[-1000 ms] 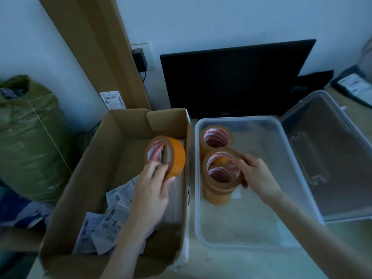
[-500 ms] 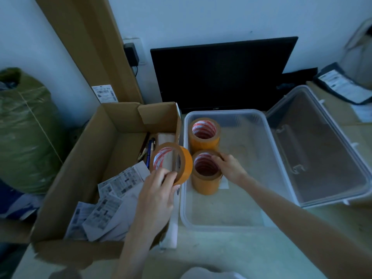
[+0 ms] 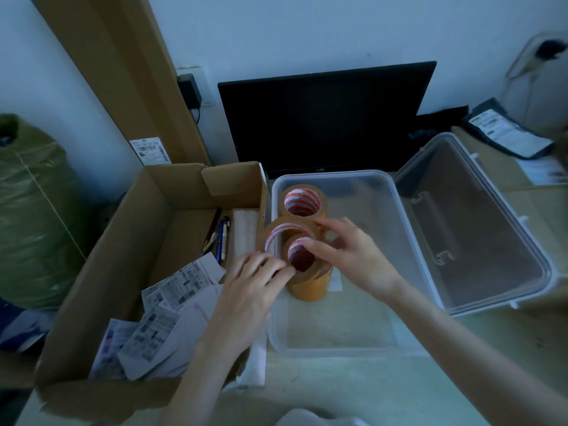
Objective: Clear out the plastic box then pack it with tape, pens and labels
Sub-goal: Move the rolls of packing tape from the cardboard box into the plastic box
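Left hand pinches tilted tape roll by near rim, over box left wall. Right hand grips roll's far rim, fingers curled; both carry it above stack. Second stack behind, inside box. Pens, labels wait in carton. Risk, as judged: roll set off-centre topples stack, or catches box wall.

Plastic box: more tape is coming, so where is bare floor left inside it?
The plastic box is bare right of the two tape stacks, up to its right wall, and along the near wall. Its left side is crowded: both stacks, the left hand and right hand on the incoming roll.
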`<action>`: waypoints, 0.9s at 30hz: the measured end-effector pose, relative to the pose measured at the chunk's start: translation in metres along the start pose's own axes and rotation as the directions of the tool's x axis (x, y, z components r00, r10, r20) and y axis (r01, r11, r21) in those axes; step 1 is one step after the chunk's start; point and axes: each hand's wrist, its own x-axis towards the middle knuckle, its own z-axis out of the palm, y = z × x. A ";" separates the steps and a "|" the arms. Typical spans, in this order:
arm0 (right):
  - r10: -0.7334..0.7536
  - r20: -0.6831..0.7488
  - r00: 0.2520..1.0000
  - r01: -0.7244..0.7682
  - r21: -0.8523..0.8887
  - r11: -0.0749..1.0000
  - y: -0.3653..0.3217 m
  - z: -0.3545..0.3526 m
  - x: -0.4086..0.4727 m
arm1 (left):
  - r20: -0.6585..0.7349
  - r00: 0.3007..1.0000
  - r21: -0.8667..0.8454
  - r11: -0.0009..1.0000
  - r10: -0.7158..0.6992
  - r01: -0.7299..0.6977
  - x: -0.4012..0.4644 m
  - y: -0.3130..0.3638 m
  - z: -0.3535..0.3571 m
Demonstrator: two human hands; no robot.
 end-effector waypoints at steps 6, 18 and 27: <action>0.051 -0.160 0.986 -0.072 -0.125 0.990 0.018 -0.003 0.012 | 0.004 0.997 -0.112 0.991 -0.074 0.074 0.022 0.002 0.018; 0.171 -0.061 0.983 -0.169 0.035 0.985 0.069 0.011 0.026 | 0.260 0.941 -0.107 0.962 -0.217 0.251 0.034 -0.004 0.034; 0.201 -0.058 0.978 -0.182 0.234 0.955 0.079 0.013 0.031 | 0.213 0.934 -0.166 0.931 -0.287 0.324 0.031 -0.005 0.042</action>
